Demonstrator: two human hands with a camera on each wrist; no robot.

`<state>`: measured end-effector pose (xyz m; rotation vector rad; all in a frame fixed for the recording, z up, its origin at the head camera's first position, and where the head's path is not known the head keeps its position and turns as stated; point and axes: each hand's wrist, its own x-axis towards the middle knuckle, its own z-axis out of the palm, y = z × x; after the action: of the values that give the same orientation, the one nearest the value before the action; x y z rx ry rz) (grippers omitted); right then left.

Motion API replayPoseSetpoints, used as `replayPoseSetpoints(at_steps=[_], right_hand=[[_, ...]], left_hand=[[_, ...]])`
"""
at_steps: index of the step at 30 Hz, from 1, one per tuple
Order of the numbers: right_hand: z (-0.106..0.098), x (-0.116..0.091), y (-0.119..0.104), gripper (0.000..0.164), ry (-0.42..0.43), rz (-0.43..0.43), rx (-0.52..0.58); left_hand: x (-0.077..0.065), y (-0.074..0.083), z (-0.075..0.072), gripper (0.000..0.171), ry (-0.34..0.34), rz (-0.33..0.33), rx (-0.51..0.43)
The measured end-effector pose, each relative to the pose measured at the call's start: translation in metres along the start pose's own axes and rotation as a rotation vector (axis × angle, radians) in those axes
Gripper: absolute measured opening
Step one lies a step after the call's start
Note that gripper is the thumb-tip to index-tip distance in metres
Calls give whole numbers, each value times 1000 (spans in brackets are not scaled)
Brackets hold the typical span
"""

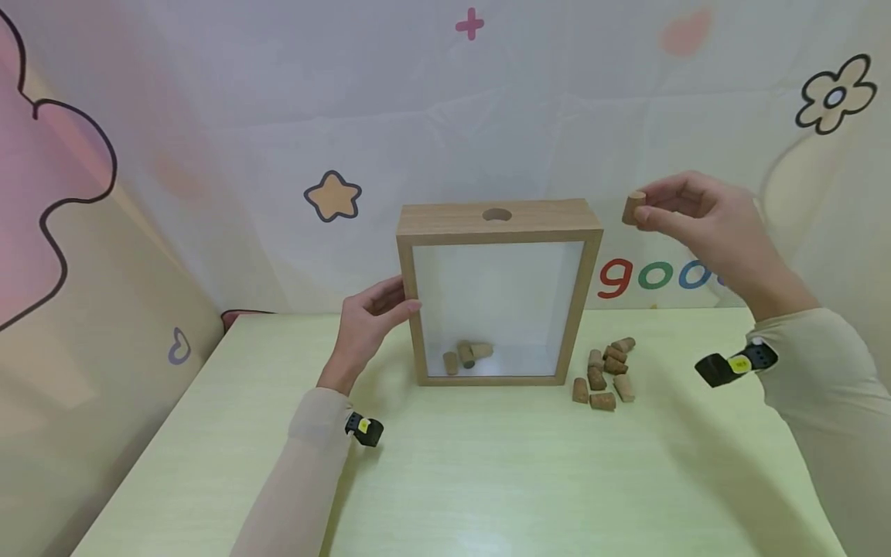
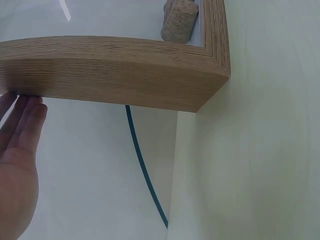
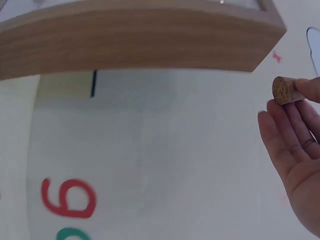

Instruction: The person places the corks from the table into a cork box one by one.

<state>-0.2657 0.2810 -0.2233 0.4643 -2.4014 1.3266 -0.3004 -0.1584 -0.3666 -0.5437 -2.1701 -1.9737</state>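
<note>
Probably light, springy cork [image 1: 632, 209], best pinched by its sides, as fingers [image 1: 668, 189] of right hand [image 1: 717, 222] do; left hand [image 1: 363, 326] grips the box [image 1: 445, 223].

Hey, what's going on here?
A person's right-hand grip pinches one cork in the air, to the right of a wooden box with a hole in its top. The left-hand grip holds the box's left side. Three corks show through its clear front; more corks lie on the table beside it.
</note>
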Motion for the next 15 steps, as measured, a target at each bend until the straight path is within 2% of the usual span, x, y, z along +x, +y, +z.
replayPoseSetpoints(at_steps=[7, 10, 15], right_hand=[[22, 31, -49, 27, -21, -73, 118], [37, 41, -62, 26, -45, -92, 122], [57, 51, -74, 30, -116, -106, 53]], left_hand=[[1, 0, -2, 53, 9, 6, 13], [0, 1, -1, 53, 13, 2, 17], [1, 0, -1, 53, 9, -1, 16]])
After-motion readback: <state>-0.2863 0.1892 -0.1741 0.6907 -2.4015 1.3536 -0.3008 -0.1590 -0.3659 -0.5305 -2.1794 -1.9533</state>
